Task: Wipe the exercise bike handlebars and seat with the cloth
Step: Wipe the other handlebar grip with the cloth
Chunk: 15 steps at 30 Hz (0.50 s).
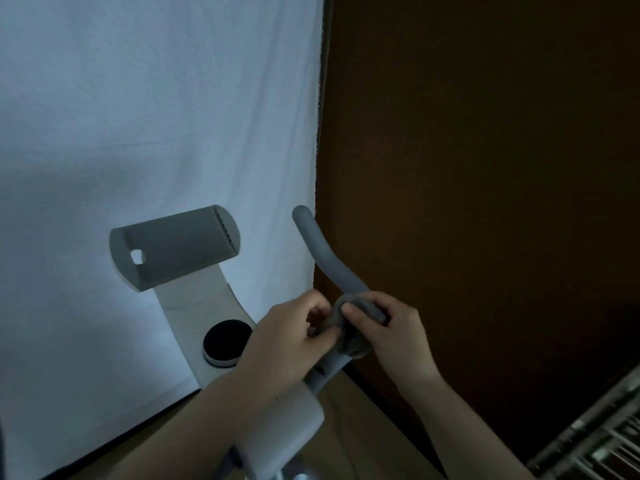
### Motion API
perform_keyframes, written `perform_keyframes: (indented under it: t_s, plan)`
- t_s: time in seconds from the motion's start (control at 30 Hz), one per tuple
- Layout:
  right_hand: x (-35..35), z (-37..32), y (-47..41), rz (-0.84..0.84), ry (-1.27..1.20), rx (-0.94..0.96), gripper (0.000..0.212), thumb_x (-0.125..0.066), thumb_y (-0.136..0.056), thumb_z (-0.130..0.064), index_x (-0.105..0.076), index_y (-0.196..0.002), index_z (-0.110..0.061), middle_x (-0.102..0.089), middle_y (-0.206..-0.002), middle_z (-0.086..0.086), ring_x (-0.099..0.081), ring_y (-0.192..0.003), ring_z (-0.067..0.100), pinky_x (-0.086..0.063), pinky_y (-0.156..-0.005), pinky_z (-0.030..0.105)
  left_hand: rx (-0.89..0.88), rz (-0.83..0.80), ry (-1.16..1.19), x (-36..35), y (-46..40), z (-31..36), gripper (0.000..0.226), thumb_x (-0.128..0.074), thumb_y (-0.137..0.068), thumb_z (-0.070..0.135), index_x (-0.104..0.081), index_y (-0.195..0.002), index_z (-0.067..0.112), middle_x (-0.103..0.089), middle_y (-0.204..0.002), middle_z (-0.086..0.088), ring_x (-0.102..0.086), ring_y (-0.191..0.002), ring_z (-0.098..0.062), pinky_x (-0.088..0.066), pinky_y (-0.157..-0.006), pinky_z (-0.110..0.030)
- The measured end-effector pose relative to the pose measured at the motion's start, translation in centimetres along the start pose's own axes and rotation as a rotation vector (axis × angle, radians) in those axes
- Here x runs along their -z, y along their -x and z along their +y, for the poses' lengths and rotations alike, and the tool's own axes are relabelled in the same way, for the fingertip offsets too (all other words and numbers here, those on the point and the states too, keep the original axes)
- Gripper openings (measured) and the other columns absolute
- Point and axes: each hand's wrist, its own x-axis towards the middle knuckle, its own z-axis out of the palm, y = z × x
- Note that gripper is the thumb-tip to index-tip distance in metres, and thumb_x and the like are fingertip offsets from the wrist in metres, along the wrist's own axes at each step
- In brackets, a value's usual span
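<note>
**Cloth wrapped on right handlebar, both hands working it**

Nearest to me: the bike's white frame housing (287, 420) at the bottom of the view, my forearms crossing above it. The seat is not in view, so I judge that part of the job not yet reachable from this stance.

Next out: my left hand (294, 336) and right hand (388, 327), close together at the base of the right handlebar (325, 254). Both grasp the cloth (349, 327), a grey wad bunched around the bar. The left hand's fingers pinch one side of it; the right hand's thumb and fingers curl over the other side. I read this two-sided hold as a way to cinch the cloth fully round the tube, so one slide cleans the whole circumference.

The handlebar's long axis runs from the hands up and away to the left, curving gently, its rounded free end (300, 212) pointing at the white curtain (156, 116). Everything beyond the cloth is bare grip, so the likely stroke is outward along that axis.

Farther: a black round knob (227, 341) on the white stem, then the grey tablet holder (173, 247), tilted. Behind, curtain left, dark brown wall (485, 150) right. A metal rack (595, 441) sits lower right.
</note>
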Motion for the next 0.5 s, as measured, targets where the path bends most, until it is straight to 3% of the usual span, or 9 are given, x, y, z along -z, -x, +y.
perform_keyframes:
  t_s: [0.13,0.2,0.3,0.4,0.5]
  plan:
    - [2.1,-0.8,-0.9,-0.132,0.189,0.04,0.022,-0.079,-0.077,-0.019,-0.071,-0.097,-0.018,-0.072,-0.083,-0.004,-0.069,-0.075,0.004,-0.053,-0.061,0.017,-0.088,0.107,-0.128,1.5,-0.9,0.3,0.014,-0.062,-0.085,0.016,-0.056,-0.09,0.027,-0.058,-0.075,0.013,-0.057,-0.065,-0.004,-0.05,-0.057,-0.027]
    - [2.6,-1.4,-1.1,-0.107,0.344,0.098,0.017,-0.081,-0.074,-0.027,-0.068,-0.081,-0.019,-0.067,-0.072,-0.004,-0.064,-0.063,0.004,-0.048,-0.054,0.016,-0.134,0.125,-0.192,1.6,-1.1,0.4,0.017,-0.063,-0.084,0.014,-0.057,-0.093,0.027,-0.058,-0.081,0.014,-0.055,-0.072,-0.004,-0.048,-0.06,-0.022]
    - [2.9,-1.7,-1.4,-0.007,0.525,0.236,0.034,-0.083,-0.068,-0.035,-0.055,-0.066,-0.016,-0.053,-0.071,-0.004,-0.05,-0.061,0.007,-0.039,-0.052,0.018,-0.169,0.172,-0.238,1.6,-1.4,0.5,0.024,-0.063,-0.083,0.011,-0.06,-0.1,0.027,-0.06,-0.091,0.015,-0.051,-0.085,-0.002,-0.045,-0.068,-0.017]
    - [2.7,-2.7,-1.2,-0.091,0.397,0.212,0.036,-0.079,-0.074,-0.032,-0.05,-0.072,-0.011,-0.054,-0.075,0.003,-0.051,-0.063,0.011,-0.041,-0.054,0.024,-0.185,0.203,-0.222,1.9,-1.6,0.9,0.027,-0.065,-0.082,0.008,-0.063,-0.103,0.024,-0.061,-0.095,0.014,-0.051,-0.091,-0.001,-0.046,-0.073,-0.015]
    - [2.6,-3.9,-0.8,-0.134,0.279,0.134,0.034,-0.074,-0.08,-0.027,-0.046,-0.079,-0.008,-0.051,-0.066,-0.001,-0.051,-0.057,0.003,-0.042,-0.05,0.018,-0.19,0.215,-0.188,2.7,-1.7,1.7,0.027,-0.065,-0.084,0.012,-0.063,-0.109,0.023,-0.059,-0.096,0.014,-0.051,-0.092,-0.001,-0.045,-0.073,-0.012]
